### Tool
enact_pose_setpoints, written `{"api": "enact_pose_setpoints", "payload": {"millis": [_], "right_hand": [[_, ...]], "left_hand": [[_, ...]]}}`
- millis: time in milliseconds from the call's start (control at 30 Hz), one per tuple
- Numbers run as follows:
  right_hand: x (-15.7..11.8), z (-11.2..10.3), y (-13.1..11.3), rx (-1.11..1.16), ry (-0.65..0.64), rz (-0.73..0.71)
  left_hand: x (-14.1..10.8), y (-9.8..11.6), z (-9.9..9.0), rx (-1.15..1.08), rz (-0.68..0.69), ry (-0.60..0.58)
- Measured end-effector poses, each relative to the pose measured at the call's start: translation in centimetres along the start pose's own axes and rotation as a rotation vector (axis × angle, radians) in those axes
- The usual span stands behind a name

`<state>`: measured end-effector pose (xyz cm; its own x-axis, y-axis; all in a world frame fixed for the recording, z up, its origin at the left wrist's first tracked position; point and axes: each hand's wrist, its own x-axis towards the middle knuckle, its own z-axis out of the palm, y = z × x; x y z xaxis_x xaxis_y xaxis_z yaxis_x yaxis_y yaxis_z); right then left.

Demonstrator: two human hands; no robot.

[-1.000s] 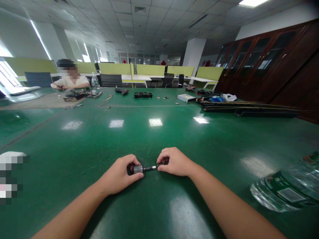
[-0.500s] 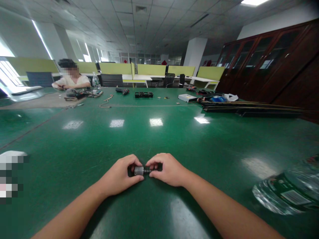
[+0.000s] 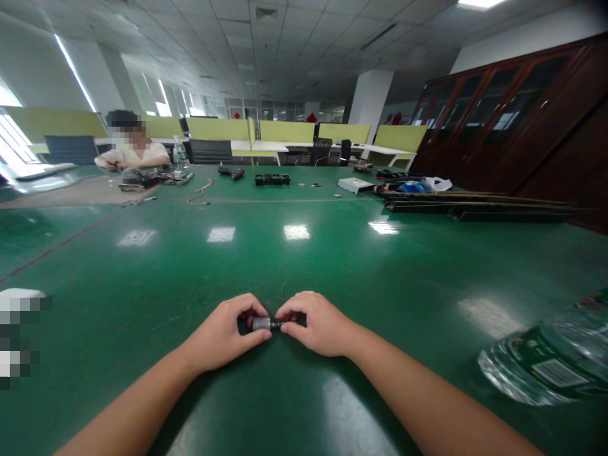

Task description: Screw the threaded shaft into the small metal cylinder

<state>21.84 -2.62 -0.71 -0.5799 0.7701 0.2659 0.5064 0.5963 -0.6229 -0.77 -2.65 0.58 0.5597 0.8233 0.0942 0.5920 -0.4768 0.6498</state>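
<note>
A small metal cylinder [image 3: 261,323] with a dark threaded or ribbed shaft [image 3: 276,324] on its right end lies sideways, low over the green table [image 3: 294,272]. Around the cylinder, the thumb and fingers of my left hand [image 3: 227,332] are closed. My right hand [image 3: 319,324] pinches the free end of the shaft between thumb and fingers. Both hands rest near the tabletop, their fingertips a small gap apart. The shaft's tip is hidden by my right fingers.
A large clear bottle [image 3: 546,361] lies at the right. Far back are a drill [image 3: 231,172], a black part [image 3: 272,180], a cord [image 3: 202,192], a white box [image 3: 355,185] and long dark strips [image 3: 475,206]. A seated person [image 3: 133,149] is at the back left.
My right fingers have moved slightly left, closer to the cylinder, and less of the shaft shows. The whole view has shifted a little.
</note>
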Motion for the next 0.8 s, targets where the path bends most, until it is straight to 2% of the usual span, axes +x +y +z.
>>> {"api": "enact_pose_setpoints", "payload": {"millis": [167,433,633,800], "right_hand": [[0.1,-0.2,0.1,-0.008,-0.016,-0.006],[0.1,0.2,0.0,-0.070,-0.019,-0.019],[0.4,0.7,0.5,-0.125,0.015,-0.133],[0.6,0.7,0.8,-0.136,0.038,-0.145]], "left_hand": [[0.0,0.1,0.1,0.019,-0.038,-0.014],[0.0,0.1,0.2,0.028,-0.017,-0.016],[0.2,-0.1,0.3,0.005,-0.003,-0.013],[0.5,0.0,0.3,0.004,-0.012,-0.006]]}}
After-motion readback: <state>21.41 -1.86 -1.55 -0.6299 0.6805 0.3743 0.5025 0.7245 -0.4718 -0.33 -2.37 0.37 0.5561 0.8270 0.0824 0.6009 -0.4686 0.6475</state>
